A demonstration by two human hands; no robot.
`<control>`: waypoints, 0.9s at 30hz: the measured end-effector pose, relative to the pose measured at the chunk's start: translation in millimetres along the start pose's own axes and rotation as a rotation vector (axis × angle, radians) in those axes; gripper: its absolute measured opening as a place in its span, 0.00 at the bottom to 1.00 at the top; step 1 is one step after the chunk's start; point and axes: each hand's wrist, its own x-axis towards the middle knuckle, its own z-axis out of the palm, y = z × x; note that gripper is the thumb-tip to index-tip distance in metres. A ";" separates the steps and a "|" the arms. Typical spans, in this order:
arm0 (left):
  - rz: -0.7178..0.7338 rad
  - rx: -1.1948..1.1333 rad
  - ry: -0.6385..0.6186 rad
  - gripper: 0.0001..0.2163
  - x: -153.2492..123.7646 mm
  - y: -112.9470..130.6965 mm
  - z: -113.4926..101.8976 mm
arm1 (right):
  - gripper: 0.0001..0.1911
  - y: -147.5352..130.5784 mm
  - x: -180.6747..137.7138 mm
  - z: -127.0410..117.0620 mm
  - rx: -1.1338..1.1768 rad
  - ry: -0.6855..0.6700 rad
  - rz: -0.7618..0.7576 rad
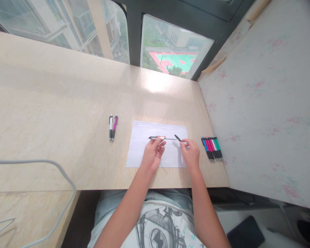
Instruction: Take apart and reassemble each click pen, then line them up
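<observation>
Between the fingers of my left hand [153, 151] is the white barrel of a ballpoint pen [155, 137], its clip end pointing left. A thin dark refill [171, 139] sticks out of the barrel's right end. My right hand [190, 151] pinches the black grip section [177, 137] of a pen, tilted, close to the refill's tip. Whether the right fingers also touch the refill cannot be made out. Both hands are over a white sheet of paper [138, 151] with rows of small marks along its top edge.
Two pens, one white [111, 127] and one purple [115, 127], lie left of the paper. Several coloured pens [212, 148] are lined up at the right near the wall [268, 113]. A grey cable [59, 168] loops at the lower left. Windows [175, 44] stand behind the table [74, 103].
</observation>
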 end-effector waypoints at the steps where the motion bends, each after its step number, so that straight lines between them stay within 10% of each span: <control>1: -0.001 0.000 0.000 0.08 -0.1 0.0 -0.1 | 0.15 -2.8 -1.8 -3.8 0.125 -0.020 0.063; 7: -0.005 0.017 -0.016 0.07 -0.7 -1.2 1.2 | 0.17 -20.0 -11.9 -35.5 0.607 -0.032 0.265; 27: 0.016 0.049 -0.009 0.08 -2.9 -2.0 2.0 | 0.15 -40.1 -18.7 -48.0 0.548 0.029 0.214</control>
